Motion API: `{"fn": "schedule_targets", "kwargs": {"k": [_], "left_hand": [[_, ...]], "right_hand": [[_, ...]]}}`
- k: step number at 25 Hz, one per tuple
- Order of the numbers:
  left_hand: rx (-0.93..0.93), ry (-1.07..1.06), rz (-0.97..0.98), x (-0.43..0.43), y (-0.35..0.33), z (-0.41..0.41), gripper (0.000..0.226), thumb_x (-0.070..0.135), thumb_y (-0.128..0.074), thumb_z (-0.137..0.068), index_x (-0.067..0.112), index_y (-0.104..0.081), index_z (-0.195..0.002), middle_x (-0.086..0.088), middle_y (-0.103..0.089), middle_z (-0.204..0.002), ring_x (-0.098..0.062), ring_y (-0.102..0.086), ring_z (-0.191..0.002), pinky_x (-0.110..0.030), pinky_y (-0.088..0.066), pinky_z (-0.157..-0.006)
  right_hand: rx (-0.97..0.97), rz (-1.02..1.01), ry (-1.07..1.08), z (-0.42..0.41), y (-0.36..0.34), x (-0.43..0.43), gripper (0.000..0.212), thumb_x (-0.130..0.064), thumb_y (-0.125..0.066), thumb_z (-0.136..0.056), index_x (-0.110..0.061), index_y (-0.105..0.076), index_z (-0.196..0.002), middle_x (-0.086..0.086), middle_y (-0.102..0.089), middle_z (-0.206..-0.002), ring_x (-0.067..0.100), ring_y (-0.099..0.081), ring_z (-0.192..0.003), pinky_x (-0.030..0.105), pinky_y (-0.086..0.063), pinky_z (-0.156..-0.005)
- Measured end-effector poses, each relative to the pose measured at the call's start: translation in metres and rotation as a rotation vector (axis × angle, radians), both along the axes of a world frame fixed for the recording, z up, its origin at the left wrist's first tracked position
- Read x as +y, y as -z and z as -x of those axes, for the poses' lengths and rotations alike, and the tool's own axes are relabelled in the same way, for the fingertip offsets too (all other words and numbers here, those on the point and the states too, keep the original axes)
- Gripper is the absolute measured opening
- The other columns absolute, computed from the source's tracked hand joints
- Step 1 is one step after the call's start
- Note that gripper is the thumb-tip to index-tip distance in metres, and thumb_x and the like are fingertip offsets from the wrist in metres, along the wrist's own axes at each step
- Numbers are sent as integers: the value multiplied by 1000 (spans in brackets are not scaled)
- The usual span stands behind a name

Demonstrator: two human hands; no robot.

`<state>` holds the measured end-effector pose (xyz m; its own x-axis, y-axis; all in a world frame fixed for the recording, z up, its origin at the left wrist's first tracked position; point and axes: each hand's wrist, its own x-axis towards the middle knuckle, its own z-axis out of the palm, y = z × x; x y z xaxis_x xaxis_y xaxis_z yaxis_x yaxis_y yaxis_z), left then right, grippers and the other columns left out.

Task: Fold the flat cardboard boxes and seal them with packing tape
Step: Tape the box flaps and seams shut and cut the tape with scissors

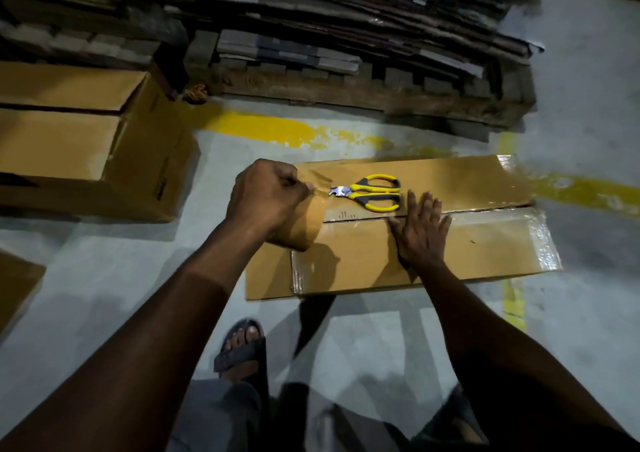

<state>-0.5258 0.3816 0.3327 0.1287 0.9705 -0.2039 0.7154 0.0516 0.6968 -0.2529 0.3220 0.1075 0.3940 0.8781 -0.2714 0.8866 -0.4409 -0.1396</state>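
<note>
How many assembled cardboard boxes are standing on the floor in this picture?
2. The centre box carries the scissors; the left box stands at the left edge. A cardboard corner at the lower left, cut off by the frame, may be a third.

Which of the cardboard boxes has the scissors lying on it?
The centre box in front of the person: scissors lie on its far flap. The left box bears none.
</note>
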Motion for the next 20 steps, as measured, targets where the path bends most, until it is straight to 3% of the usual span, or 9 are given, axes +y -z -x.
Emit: {"fn": "schedule_targets", "kwargs": {"k": [4, 11, 16, 20], "left_hand": [[-63, -22, 48, 4, 16, 2, 17, 31, -74, -81, 15, -72, -78, -6, -71, -80, -31, -69, -82, -49, -58, -74], [-114, -9, 55, 0, 23, -30, 17, 27, -73, -84, 11, -71, -79, -4, -70, -78, -30, -68, -78, -50, -57, -75], [-151, 19, 102, -9, 21, -63, 16, 21, -71, -85, 6, -70, -80, -9, -66, -76, -26, -61, -60, -46, -60, -62], [-124, 54, 101, -14, 20, -76, 17, 21, -72, -85, 7, -69, -76, -5, -63, -70, -25, -62, -59, -43, -59, -57]], "right_hand": [[-3, 53, 121, -74, -5, -1, 66, -61, -20, -99, -31, -10, -156, 12, -1, -165, 43, -2, -149, 68, -9, -113], [73, 87, 392, -140, -6, -16, 55, -62, -26, -99, -52, -8, -150, 5, 9, -165, 51, 10, -145, 80, 2, -104], [47, 115, 446, -157, -7, -22, 74, -86, -26, -83, -56, -4, -148, 1, 14, -164, 58, 10, -141, 83, 2, -100], [-14, 123, 428, -164, -17, -26, 88, -93, -29, -73, -54, -9, -149, 2, 5, -164, 57, -12, -139, 74, -13, -105]]}}
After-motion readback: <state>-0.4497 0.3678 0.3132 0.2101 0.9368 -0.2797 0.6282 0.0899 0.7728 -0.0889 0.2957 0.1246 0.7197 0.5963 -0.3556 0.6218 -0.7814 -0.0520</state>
